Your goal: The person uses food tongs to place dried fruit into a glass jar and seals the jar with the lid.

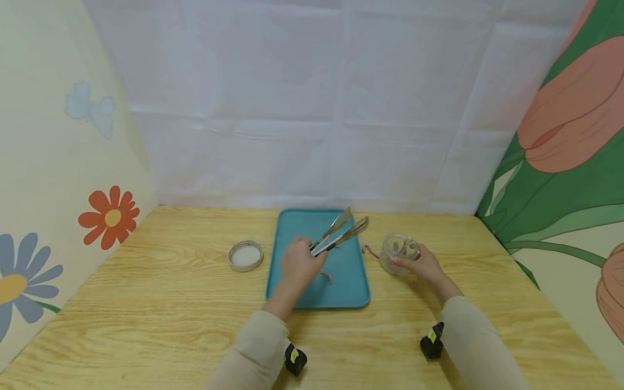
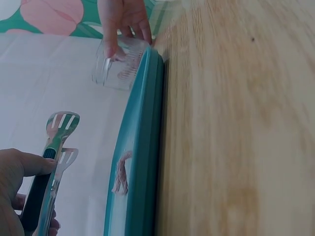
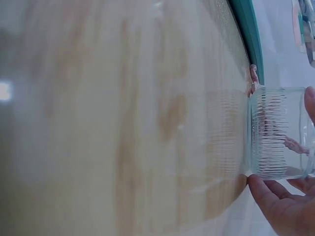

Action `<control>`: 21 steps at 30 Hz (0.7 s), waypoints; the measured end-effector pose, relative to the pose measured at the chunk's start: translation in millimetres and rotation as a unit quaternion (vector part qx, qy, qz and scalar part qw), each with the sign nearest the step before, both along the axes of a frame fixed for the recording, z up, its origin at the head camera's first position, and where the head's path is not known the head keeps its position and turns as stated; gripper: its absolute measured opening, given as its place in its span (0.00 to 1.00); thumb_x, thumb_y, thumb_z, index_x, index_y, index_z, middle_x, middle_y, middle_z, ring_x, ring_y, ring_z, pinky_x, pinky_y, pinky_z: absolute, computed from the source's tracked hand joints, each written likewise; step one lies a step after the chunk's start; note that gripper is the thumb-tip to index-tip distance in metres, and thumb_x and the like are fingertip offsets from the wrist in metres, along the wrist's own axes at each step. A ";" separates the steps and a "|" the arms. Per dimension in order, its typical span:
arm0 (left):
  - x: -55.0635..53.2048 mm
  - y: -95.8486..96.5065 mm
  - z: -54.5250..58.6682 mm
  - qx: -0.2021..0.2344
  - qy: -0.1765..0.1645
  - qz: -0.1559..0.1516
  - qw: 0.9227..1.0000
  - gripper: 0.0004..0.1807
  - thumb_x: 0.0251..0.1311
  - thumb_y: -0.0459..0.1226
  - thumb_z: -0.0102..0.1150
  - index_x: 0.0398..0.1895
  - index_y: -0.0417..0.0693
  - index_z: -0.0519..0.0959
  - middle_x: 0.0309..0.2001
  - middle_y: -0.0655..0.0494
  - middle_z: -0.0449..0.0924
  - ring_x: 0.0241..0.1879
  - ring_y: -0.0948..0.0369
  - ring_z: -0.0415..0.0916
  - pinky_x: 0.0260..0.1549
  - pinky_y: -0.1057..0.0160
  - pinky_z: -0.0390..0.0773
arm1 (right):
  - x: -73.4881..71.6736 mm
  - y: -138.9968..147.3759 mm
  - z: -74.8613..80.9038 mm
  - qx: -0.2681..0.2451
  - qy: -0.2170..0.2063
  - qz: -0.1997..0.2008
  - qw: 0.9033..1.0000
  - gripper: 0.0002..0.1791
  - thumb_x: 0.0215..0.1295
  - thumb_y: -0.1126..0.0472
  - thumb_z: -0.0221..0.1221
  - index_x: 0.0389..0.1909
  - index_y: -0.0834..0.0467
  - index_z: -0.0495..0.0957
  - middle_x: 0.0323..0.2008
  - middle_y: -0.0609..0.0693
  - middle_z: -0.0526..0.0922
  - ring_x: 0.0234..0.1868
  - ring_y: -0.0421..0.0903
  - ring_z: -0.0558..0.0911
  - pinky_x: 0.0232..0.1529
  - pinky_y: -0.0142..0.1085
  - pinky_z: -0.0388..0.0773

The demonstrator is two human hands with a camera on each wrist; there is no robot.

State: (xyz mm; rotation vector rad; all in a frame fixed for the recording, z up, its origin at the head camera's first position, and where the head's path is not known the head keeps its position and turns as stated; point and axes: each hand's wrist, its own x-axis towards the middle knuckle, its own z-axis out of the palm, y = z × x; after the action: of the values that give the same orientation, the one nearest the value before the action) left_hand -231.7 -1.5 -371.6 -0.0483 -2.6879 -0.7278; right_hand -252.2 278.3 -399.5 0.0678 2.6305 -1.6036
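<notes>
Plainly, in the head view, the left hand [image 1: 301, 264] grips metal serving tongs [image 1: 347, 234] above a rectangular blue tray [image 1: 346, 287]; the right hand [image 1: 425, 264] clasps a round glass jar [image 1: 396, 266] on the wood-grained table [image 1: 170, 303]. The left wrist view shows a crinkled pinkish strip [image 2: 121, 169] (bent double) on the tray. The right wrist view shows the jar's finely ribbed wall, another strip [image 3: 295, 145] inside.

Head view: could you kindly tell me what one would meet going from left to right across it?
Blue flower, red flower, lid, tray, jar, tulips.
</notes>
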 end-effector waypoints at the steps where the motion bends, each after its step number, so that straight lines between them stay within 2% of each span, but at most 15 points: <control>1: 0.2 -1.9 0.1 -0.001 -0.004 0.005 1.000 0.18 0.43 0.51 0.61 0.25 0.44 0.76 0.24 0.56 0.66 0.20 0.60 0.66 0.16 0.61 0.66 | -0.2 0.1 -0.2 0.001 -0.001 0.000 1.000 0.46 0.46 0.49 0.63 0.59 0.69 0.51 0.54 0.67 0.60 0.51 0.58 0.64 0.42 0.44 0.66; 12: -2.6 -20.3 0.4 -0.021 -0.061 0.064 0.996 0.19 0.45 0.52 0.59 0.23 0.44 0.74 0.24 0.53 0.66 0.21 0.56 0.67 0.15 0.57 0.66 | -0.8 0.9 -1.1 0.005 -0.004 0.003 1.000 0.47 0.46 0.49 0.63 0.60 0.69 0.50 0.55 0.67 0.59 0.52 0.59 0.63 0.44 0.46 0.65; 21: -5.1 -26.6 -2.6 -0.037 -0.081 0.073 0.993 0.19 0.44 0.50 0.58 0.23 0.42 0.75 0.25 0.49 0.69 0.24 0.53 0.70 0.16 0.55 0.68 | 1.0 0.4 1.3 0.009 -0.009 0.003 1.000 0.47 0.47 0.49 0.63 0.60 0.68 0.50 0.55 0.68 0.59 0.52 0.59 0.63 0.45 0.47 0.64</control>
State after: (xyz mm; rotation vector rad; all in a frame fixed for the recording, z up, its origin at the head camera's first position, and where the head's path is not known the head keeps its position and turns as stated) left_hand -236.9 -28.1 -374.2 0.1936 -2.8343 -0.6112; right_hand -251.3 278.7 -398.2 0.0748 2.6298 -1.5714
